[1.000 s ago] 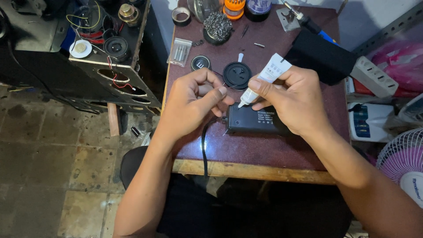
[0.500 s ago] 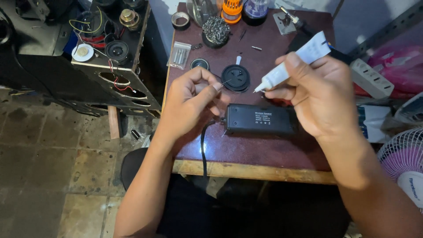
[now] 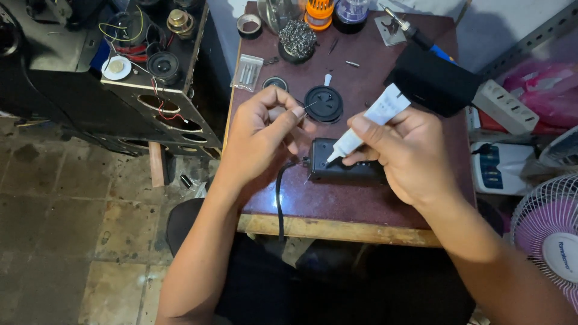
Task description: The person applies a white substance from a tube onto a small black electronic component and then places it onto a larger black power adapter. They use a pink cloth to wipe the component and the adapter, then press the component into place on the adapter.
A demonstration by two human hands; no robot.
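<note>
Head view, looking down on a dark red worktable (image 3: 361,204) with a pale wooden front edge. The right hand (image 3: 409,153) is closed around a small white tube (image 3: 376,120), held slanted with its tapered nozzle pointing down and left, the tip at or just above the top of a black rectangular box (image 3: 343,165) that lies flat near the table's front; whether tip and box touch cannot be told. A black cable (image 3: 280,198) leaves the box's left end and drops over the table edge. The left hand (image 3: 265,135), just left of the box, pinches a thin metal pin (image 3: 310,105) between thumb and forefinger, the other fingers curled. Behind the hands lies a round black disc (image 3: 324,103); farther back stand a coil of metal wool in a holder (image 3: 297,41) and a roll of tape (image 3: 248,25). A white power strip (image 3: 504,107) and a pink-bladed fan (image 3: 551,235) sit to the right, an opened speaker cabinet (image 3: 150,78) to the left.
</note>
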